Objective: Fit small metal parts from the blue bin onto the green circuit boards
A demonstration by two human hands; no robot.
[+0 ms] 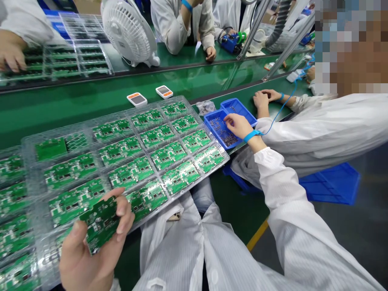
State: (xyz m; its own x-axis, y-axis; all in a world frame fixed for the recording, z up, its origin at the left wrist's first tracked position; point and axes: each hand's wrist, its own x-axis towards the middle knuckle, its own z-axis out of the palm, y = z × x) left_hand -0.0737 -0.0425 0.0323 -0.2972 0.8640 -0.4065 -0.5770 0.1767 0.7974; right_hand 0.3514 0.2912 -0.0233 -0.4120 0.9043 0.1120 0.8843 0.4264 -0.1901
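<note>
The step in hand appears to be picking small parts (229, 140) from the blue bin (216, 134): the left hand (91, 262) is clamped on the edges of a circuit board (103, 224), tilted above the near side of the clear tray (92, 143). The right hand (239, 126) reaches over the bin, fingertips bent down; whether they grip a part cannot be told. The next move likely calls for a fine pinch, board steady.

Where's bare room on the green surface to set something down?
The green strip behind the clear plastic tray is bare left of two rectangular white-and-orange devices and right of them, beyond the blue plastic bins. Crowded: the tray, holding rows of green circuit boards, and the bins by your right hand.
</note>
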